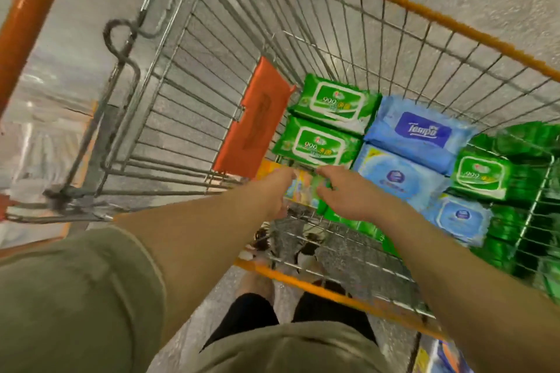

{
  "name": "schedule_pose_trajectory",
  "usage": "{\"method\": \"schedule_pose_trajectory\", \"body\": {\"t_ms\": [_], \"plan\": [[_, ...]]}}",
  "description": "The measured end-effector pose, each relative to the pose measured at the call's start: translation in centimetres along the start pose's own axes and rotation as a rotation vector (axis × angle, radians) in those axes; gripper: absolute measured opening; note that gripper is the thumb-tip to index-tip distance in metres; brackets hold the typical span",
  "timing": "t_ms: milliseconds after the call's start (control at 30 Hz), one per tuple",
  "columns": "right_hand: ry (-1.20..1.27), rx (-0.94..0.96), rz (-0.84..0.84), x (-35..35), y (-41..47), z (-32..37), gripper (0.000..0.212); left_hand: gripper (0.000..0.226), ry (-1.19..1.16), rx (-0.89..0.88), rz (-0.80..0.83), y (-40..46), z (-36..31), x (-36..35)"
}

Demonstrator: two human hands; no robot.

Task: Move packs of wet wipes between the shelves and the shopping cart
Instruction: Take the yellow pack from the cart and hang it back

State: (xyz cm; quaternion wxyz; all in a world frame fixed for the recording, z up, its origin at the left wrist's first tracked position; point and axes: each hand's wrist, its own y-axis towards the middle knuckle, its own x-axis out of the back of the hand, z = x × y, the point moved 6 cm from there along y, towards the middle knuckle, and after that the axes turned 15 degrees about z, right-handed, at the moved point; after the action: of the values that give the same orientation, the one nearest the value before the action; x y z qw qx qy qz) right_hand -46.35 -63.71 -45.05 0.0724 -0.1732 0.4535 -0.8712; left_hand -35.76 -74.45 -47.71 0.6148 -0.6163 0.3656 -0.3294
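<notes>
I look down into a wire shopping cart with an orange rim. On its floor lie green wet wipe packs, a blue Tempo pack and light blue packs. Both my arms reach into the cart's near end. My left hand grips the left end of a colourful yellow-and-green pack, and my right hand holds its right end with curled fingers. The pack is blurred and mostly hidden by my hands.
An orange child-seat flap leans against the cart's left wall. More green packs are stacked at the cart's right end. An orange post rises at the far left. Goods on a low shelf show at bottom right.
</notes>
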Motion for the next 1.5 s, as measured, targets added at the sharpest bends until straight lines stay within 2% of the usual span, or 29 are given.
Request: {"method": "schedule_pose_trajectory", "body": {"t_ms": [67,200,300,367,400,567,667,800,900,967,1033,1133,1233,1367,1500], "plan": [[-0.022,0.017,0.065,-1.4,2.9,-0.9,0.049,0.066,-0.102,0.023,0.003,2.7,0.7,0.1],[-0.036,-0.009,0.131,-3.4,7.8,-2.0,0.045,0.076,-0.301,0.054,0.026,8.0,2.4,0.6],[-0.092,-0.047,0.104,-4.4,10.7,-2.6,0.072,0.073,-0.418,0.025,0.062,12.0,3.1,0.7],[-0.141,-0.071,0.090,-5.0,12.3,-3.0,0.091,0.055,-0.492,-0.046,0.059,13.7,3.0,0.7],[-0.140,-0.097,0.086,-5.4,12.9,-3.3,0.095,0.047,-0.499,-0.075,0.046,14.3,3.0,0.7],[-0.163,-0.226,0.096,-6.2,15.4,-3.9,0.083,0.042,-0.562,-0.119,0.029,15.9,3.3,1.1],[-0.148,-0.225,0.110,-6.1,16.5,-3.9,0.075,0.036,-0.613,-0.116,0.056,16.3,3.3,1.0],[-0.090,-0.191,0.179,-6.4,19.4,-5.1,0.077,0.024,-0.570,-0.080,0.114,17.3,3.7,0.9],[-0.006,-0.196,0.257,-6.8,20.5,-5.6,0.046,0.025,-0.518,-0.057,0.132,16.8,3.6,0.9],[0.037,-0.190,0.252,-6.3,19.2,-4.7,0.036,0.032,-0.509,-0.041,0.150,16.1,3.6,0.8],[0.045,-0.205,0.246,-6.1,18.7,-4.9,0.038,0.028,-0.501,-0.031,0.154,16.1,3.8,1.0],[0.055,-0.207,0.257,-5.6,17.9,-4.7,0.052,0.025,-0.483,-0.048,0.124,16.0,3.9,1.3],[0.066,-0.165,0.263,-4.9,17.0,-4.0,0.064,0.031,-0.493,-0.082,0.151,15.2,3.8,1.4],[0.044,-0.123,0.297,-3.7,14.7,-2.2,0.050,0.025,-0.387,-0.097,0.221,12.5,3.0,2.1],[0.208,-0.080,0.232,-3.0,11.5,-1.2,0.062,0.025,-0.259,-0.101,0.274,9.0,1.8,2.4]]}}
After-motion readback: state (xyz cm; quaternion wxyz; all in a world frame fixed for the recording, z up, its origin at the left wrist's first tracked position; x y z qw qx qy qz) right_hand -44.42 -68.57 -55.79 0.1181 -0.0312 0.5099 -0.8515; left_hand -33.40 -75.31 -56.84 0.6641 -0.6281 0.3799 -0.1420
